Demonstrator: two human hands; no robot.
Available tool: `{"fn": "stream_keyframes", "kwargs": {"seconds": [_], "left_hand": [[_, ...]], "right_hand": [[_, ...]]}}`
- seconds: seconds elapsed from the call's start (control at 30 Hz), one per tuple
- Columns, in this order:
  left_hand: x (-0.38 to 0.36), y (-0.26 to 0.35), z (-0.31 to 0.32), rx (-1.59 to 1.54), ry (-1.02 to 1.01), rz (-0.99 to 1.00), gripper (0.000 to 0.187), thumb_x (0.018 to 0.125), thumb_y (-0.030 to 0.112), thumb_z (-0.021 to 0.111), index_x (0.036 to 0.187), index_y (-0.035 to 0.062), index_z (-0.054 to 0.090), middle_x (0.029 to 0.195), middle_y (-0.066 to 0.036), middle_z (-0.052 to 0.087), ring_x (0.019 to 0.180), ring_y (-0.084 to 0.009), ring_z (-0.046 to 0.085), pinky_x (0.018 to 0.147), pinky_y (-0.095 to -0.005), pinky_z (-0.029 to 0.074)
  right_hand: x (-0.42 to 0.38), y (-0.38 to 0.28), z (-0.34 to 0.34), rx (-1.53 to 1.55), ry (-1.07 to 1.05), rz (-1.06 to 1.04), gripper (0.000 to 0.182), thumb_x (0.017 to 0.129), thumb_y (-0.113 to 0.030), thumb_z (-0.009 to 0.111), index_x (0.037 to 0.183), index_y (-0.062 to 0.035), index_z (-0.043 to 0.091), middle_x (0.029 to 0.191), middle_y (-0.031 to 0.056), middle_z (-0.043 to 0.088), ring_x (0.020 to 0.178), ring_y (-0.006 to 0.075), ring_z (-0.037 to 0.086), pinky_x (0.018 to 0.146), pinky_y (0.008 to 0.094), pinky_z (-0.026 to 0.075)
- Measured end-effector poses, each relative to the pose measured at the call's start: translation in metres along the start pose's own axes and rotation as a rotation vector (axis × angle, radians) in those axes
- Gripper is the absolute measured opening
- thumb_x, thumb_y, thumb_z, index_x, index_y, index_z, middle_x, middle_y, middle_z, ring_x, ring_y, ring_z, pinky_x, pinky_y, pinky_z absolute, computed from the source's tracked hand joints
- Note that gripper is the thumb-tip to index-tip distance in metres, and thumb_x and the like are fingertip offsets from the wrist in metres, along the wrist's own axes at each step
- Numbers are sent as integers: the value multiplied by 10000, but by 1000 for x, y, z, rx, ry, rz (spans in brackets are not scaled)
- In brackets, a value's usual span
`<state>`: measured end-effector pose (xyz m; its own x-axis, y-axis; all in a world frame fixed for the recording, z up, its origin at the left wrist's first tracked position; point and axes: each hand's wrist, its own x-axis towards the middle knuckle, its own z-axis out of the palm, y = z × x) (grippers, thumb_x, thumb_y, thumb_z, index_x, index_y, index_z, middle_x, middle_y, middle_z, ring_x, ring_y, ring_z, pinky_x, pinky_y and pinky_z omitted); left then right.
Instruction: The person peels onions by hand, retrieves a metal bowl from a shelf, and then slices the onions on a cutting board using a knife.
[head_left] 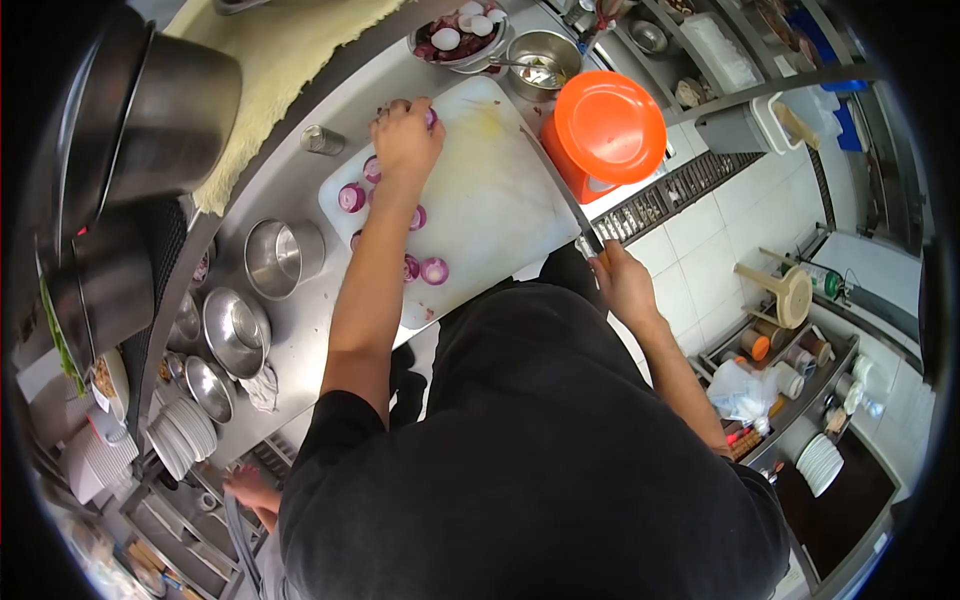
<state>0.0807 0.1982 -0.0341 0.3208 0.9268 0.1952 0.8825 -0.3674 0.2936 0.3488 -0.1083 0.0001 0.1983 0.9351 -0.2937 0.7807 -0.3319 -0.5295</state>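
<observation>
On the white cutting board (490,200) lie several halved red onions (434,271), most of them cut side up. My left hand (406,140) reaches to the board's upper left corner, its fingers closed round an onion piece (431,118). At the board's right edge my right hand (622,283) grips the handle of a knife (588,233). The knife's long blade points up and left along that edge.
An orange lidded bucket (610,130) stands right of the board. Beyond the board are a bowl of onions (458,40) and a steel pot (543,62). Steel bowls (237,332) sit at the left. Another person's hand (252,489) shows at the lower left.
</observation>
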Motion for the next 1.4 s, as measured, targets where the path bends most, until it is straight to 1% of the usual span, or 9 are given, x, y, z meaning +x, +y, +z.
{"fn": "stream_keyframes", "kwargs": {"seconds": [0.13, 0.37, 0.53, 0.67, 0.73, 0.93, 1.03, 1.13, 1.4], "left_hand": [[-52, 37, -19, -466, -42, 24, 319, 836, 126, 798, 1138, 148, 696, 1159, -101, 689, 1109, -352, 672, 978, -457, 517], [-124, 46, -17, -268, -243, 67, 369, 794, 110, 838, 1097, 108, 627, 1160, -117, 645, 1167, -379, 630, 1058, -507, 478], [-125, 45, -47, -260, -178, 124, 547, 783, 200, 908, 1253, 100, 645, 1354, -117, 623, 1322, -371, 564, 1102, -475, 454], [-111, 93, -84, -809, -63, 52, 668, 799, 273, 930, 1356, 66, 626, 1438, -141, 590, 1376, -321, 537, 1151, -430, 415], [-105, 113, -83, -938, -79, 101, 650, 829, 272, 923, 1364, 46, 632, 1413, -126, 614, 1372, -274, 539, 1145, -415, 422], [-87, 147, -75, -1639, -682, -230, 290, 947, 178, 839, 1174, 26, 741, 1075, -40, 749, 1022, -107, 659, 914, -286, 516], [-85, 157, -67, -1665, -671, -177, 175, 966, 112, 806, 1103, 11, 764, 995, -13, 748, 903, -63, 644, 825, -227, 501], [-84, 170, -63, -1589, -696, -171, 157, 984, 115, 778, 1085, -4, 763, 1003, -30, 747, 962, -98, 657, 913, -266, 507], [-75, 220, -57, -1634, -581, -234, 160, 980, 100, 786, 1101, -3, 761, 1002, -14, 737, 919, -72, 645, 847, -241, 516]], "right_hand": [[-5, -9, 9, 40, 75, -36, 281, 1017, -254, 694, 1131, -22, 584, 962, 241, 707, 879, 462, 697, 724, 524, 554], [4, -35, 6, 234, 91, -13, 294, 1010, -204, 721, 1190, -1, 607, 883, 239, 703, 826, 466, 694, 718, 474, 567], [6, -60, -16, 640, -70, 162, 242, 1036, -218, 723, 1071, -19, 589, 705, 86, 626, 585, 201, 622, 546, 326, 499], [5, -81, -43, 879, -120, 152, 239, 1054, -237, 714, 1005, -54, 568, 675, -21, 554, 532, 49, 531, 472, 242, 420], [4, -87, -52, 925, -109, 139, 218, 1052, -223, 716, 1042, -46, 590, 692, -19, 562, 539, 65, 542, 483, 248, 443], [-16, -95, -74, 1011, -33, 128, 204, 1049, -203, 715, 1095, -37, 607, 724, -25, 583, 555, 59, 555, 491, 236, 456], [-27, -86, -75, 1027, -13, 123, 212, 1045, -198, 720, 1115, -37, 600, 727, -22, 589, 557, 58, 565, 490, 232, 458], [-36, -78, -79, 1054, 32, 137, 217, 1046, -199, 719, 1127, -36, 601, 721, -20, 588, 550, 58, 563, 482, 235, 451], [-60, -23, -116, 1081, 92, 137, 207, 1054, -184, 708, 1041, -56, 545, 715, -21, 563, 545, 48, 537, 471, 236, 449]]}}
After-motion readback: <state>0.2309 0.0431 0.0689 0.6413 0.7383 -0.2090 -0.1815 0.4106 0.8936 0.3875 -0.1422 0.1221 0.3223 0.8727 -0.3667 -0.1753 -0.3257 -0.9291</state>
